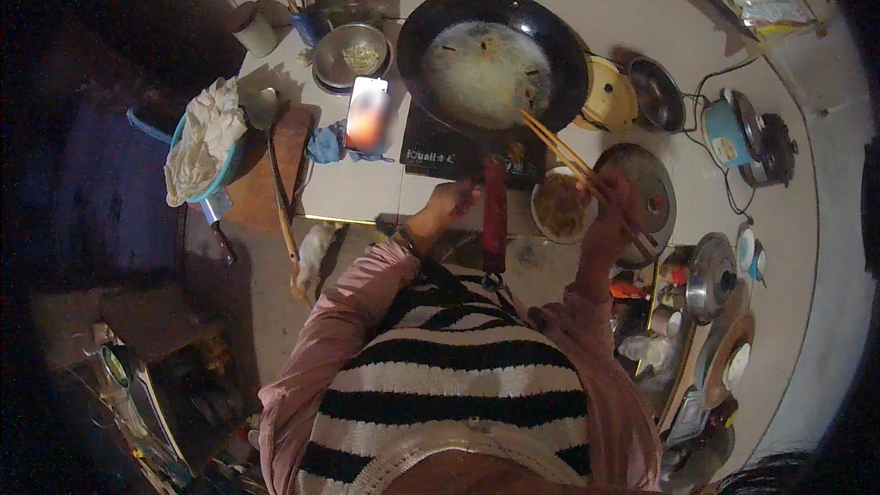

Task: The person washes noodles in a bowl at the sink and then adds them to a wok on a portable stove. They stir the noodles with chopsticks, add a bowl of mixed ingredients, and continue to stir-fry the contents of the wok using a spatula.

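Note:
A pair of wooden chopsticks (558,148) is held in my right hand (610,203), their tips at the near right rim of a large black wok (416,58). Pale, cloudy liquid (474,72) with several dark bits covers the wok's bottom. The wok sits on a black induction cooker (440,144), and its red handle (494,220) points towards me. My left hand (447,207), fingers curled, is just left of that handle; whether it grips anything is unclear. Below the chopsticks, partly behind my right hand, is a bowl of brownish food (560,210).
A lit phone (366,113) leans by steel bowls (347,48) left of the wok. Farther left are a ladle (278,179) and a cloth-filled teal basin (206,141). A pan lid (636,172), a small pan (656,93) and corded cookers (732,130) stand right.

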Available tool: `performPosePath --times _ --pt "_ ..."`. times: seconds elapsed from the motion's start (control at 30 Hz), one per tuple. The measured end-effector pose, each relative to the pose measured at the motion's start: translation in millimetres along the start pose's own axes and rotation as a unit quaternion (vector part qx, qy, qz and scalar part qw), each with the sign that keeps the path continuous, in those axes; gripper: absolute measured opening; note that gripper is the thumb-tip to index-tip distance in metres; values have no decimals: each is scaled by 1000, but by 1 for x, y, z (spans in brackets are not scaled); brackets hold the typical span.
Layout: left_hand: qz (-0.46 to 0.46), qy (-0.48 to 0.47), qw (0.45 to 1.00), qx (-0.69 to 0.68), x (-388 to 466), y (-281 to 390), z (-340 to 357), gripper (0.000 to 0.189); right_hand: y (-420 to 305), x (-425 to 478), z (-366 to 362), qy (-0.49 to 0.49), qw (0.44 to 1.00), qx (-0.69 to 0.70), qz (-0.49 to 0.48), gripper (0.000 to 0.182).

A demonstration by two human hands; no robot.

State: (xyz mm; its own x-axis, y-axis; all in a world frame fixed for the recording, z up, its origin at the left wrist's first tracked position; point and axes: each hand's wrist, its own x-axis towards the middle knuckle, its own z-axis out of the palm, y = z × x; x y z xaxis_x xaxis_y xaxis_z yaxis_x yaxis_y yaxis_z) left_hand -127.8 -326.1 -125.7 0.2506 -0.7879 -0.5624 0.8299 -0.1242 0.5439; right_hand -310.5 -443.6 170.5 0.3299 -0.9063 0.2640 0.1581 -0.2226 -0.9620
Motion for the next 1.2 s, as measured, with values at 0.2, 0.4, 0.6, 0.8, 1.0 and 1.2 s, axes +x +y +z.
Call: performPosePath --times 0.2,0.4,0.6,0.8,1.0,1.2 --pt "174 60 982 -33 -9 -5 40 23 8 4 -21 -34 999 -11 -8 33" --pt "193 68 963 177 -12 -4 34 27 5 7 -18 -31 999 19 -17 27" --pt "34 56 988 -142 -14 2 45 28 9 13 -18 -28 997 -52 -45 23" --pt "35 6 988 -147 -42 12 51 27 13 31 -17 -89 989 -110 -52 19" --pt "-24 56 994 90 -132 56 51 29 -12 72 25 -164 980 -113 21 17" --pt "83 89 972 201 -213 70 13 35 43 112 75 -312 897 -124 -287 14"
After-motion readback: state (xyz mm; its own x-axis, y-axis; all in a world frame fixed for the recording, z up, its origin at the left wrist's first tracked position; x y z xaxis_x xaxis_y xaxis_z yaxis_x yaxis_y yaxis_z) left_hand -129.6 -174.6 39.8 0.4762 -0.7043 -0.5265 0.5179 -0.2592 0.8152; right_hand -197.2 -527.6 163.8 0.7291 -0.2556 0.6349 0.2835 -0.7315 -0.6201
